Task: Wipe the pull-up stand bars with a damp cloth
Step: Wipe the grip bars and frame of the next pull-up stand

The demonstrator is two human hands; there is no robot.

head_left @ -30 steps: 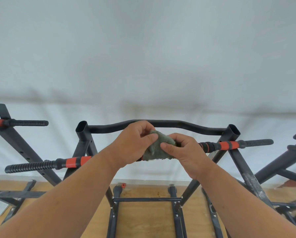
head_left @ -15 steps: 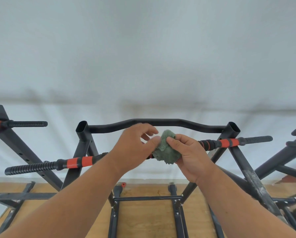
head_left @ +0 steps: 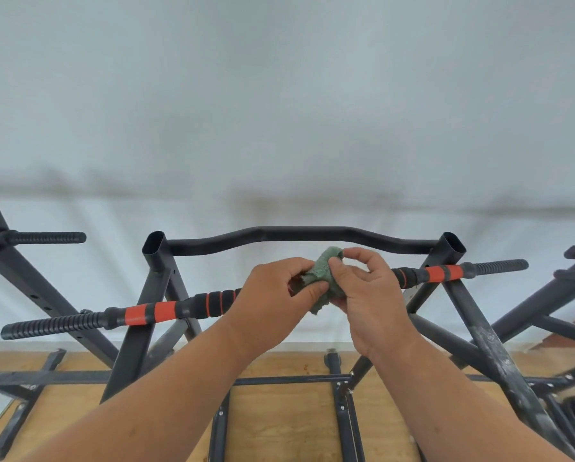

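A black pull-up stand (head_left: 152, 285) stands in front of me, with a curved top bar (head_left: 299, 235) and a long grip bar (head_left: 146, 313) banded in orange and black foam. A small green cloth (head_left: 323, 273) is bunched just above the middle of the grip bar. My left hand (head_left: 272, 305) pinches the cloth's left side between thumb and fingers. My right hand (head_left: 366, 295) pinches its upper right part, thumb on the front and fingertips at the top edge. Both hands hide the bar's middle section.
Another stand (head_left: 19, 261) is at the left and a third one (head_left: 553, 295) at the right, both close by. A white wall (head_left: 279, 111) lies behind. The floor (head_left: 279, 421) is light wood, crossed by the stands' base bars (head_left: 289, 381).
The cloth has come up off the grip bar and both hands have shifted their hold on it, the right fingers now at its top. The view has moved slightly left.
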